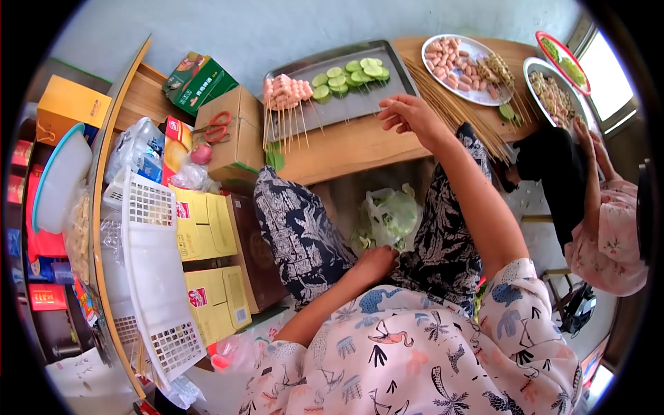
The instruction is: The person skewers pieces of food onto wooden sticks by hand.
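My right hand (409, 117) hangs over the front edge of the metal tray (304, 79), fingers apart and partly curled, with nothing in it. Green cucumber-like slices on sticks (353, 75) lie on the tray just beyond that hand. Skewered pink sausage pieces (285, 93) sit at the tray's left end, their sticks pointing toward me. Low between my knees, my left hand (379, 263) is at the near side of a clear plastic bag (392, 216) holding green pieces. The fingers of my left hand are mostly hidden.
Loose bamboo sticks (453, 104) lie right of the tray, beside a white plate (477, 50) of sausages. Another person's hands (595, 149) are near a metal bowl (553, 93) at the right. Red scissors (218, 127) rest on a cardboard box (238, 131) at the left.
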The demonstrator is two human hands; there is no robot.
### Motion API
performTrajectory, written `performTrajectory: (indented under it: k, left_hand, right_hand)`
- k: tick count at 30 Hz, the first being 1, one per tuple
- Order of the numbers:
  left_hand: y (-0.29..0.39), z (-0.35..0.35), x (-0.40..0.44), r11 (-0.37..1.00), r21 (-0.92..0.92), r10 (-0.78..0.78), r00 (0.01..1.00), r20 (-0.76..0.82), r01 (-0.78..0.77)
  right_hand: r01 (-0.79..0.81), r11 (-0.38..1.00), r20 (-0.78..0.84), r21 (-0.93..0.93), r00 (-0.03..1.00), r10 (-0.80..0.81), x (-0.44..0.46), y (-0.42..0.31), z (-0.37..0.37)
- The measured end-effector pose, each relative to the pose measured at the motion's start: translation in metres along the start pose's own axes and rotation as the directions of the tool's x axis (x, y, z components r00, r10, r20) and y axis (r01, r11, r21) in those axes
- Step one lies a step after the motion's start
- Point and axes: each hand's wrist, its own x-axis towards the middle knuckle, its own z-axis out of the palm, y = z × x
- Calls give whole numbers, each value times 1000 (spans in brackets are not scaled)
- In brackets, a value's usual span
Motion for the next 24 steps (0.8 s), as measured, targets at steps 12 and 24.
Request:
performTrajectory:
  k: [12,24]
  left_hand:
    - [16,-42,-4,998,-37,45,998,-44,-47]
    - [119,-239,-36,504,-526,716,672,-189,-685]
  right_hand:
    - [-74,997,-23,0,997,74,8,5,8]
    - [-51,998,-65,-46,997,48,2,-2,7]
